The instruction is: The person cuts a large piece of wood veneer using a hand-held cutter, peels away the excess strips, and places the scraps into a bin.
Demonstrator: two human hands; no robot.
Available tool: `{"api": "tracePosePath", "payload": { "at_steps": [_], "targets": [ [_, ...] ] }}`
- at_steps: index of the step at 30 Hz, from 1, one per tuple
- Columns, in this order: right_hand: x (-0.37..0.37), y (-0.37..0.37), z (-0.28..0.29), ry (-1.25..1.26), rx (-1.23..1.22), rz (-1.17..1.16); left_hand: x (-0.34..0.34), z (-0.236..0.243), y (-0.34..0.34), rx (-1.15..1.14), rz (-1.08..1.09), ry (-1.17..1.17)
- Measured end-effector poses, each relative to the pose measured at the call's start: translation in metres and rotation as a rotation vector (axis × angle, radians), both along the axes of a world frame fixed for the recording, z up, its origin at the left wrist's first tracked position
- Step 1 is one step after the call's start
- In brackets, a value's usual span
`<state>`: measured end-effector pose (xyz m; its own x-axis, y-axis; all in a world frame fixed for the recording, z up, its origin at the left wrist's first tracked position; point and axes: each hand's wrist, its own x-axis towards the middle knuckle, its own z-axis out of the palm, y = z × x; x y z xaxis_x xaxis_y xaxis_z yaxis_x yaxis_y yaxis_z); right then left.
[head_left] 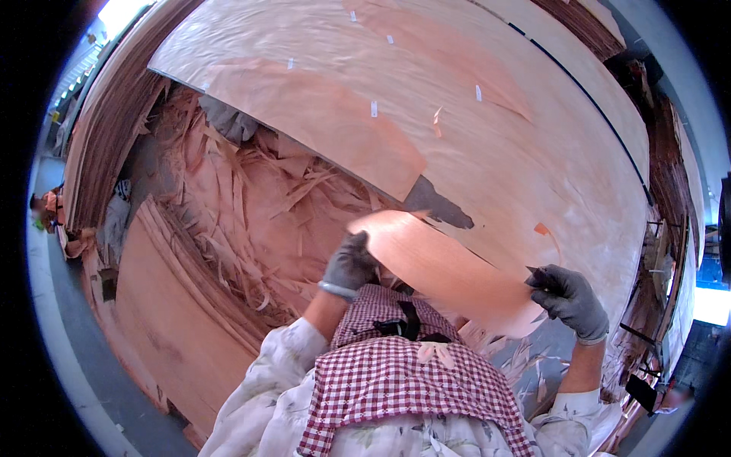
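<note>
A curved piece of thin wood veneer (449,266), orange-tan and blurred along its lower edge, spans the space between my two hands in front of my waist. My left hand (350,265), in a grey glove, pinches its left end. Its right end is held by my gloved right hand (572,301); a small dark pointed thing also shows at those fingers, its kind unclear. Beyond the piece lies a large pale veneer sheet (502,175) with several small white tape strips. A dark grey gap (440,204) with a ragged edge shows beside the sheet's near edge.
Torn veneer scraps (259,206) heap up left of the sheet. Stacked veneer sheets (179,305) stand at the lower left, and another tall stack (114,122) at the far left. A dark strip (586,95) runs along the sheet's right side. People appear at both outer edges.
</note>
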<state>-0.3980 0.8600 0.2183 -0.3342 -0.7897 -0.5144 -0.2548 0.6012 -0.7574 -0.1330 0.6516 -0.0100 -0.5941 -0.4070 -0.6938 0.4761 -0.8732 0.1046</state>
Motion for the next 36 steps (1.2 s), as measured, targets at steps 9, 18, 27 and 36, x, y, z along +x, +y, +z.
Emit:
{"api": "tracePosePath", "payload": {
  "at_steps": [9,18,27,36],
  "targets": [
    [-0.023,0.031,0.005,0.192,0.064,-0.228,-0.015,0.147,-0.023,-1.246,0.251,-0.377],
    [-0.132,0.034,-0.053,0.801,0.072,-0.008,-0.064,0.047,-0.029,-1.100,-0.198,-0.506],
    [-0.051,0.038,-0.150,0.501,-0.336,-0.063,-0.034,0.002,-0.060,-1.097,-0.359,-0.574],
    [-0.032,0.054,-0.193,0.909,0.051,0.046,-0.089,-0.002,-0.121,-0.572,-0.171,-0.195]
  ]
}}
